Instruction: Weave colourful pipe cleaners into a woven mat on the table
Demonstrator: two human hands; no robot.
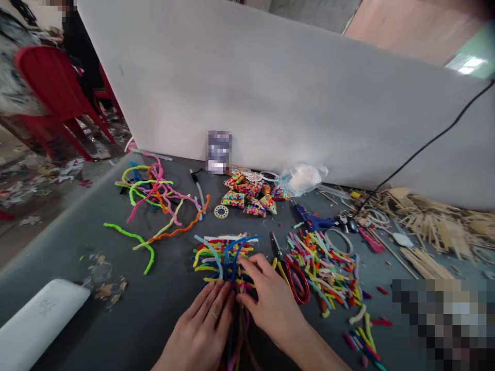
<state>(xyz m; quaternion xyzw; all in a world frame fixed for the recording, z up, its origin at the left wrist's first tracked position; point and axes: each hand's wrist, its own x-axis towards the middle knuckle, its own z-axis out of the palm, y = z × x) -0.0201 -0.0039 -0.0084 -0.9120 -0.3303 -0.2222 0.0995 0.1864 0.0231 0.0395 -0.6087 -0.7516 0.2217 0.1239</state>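
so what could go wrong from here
The blue strips stick up from the weave and might slip out of line if the left hand lets up. The right hand could knock the scissors close beside it. A bump might also scatter the cut bits.

Fuzzy strips were partly hidden by the left hand and right hand; the card was blurred, the white case cut off.

Red chair and white case at left
The case lies near, the chair is far, with scraps on the floor; wooden sticks lie at right.
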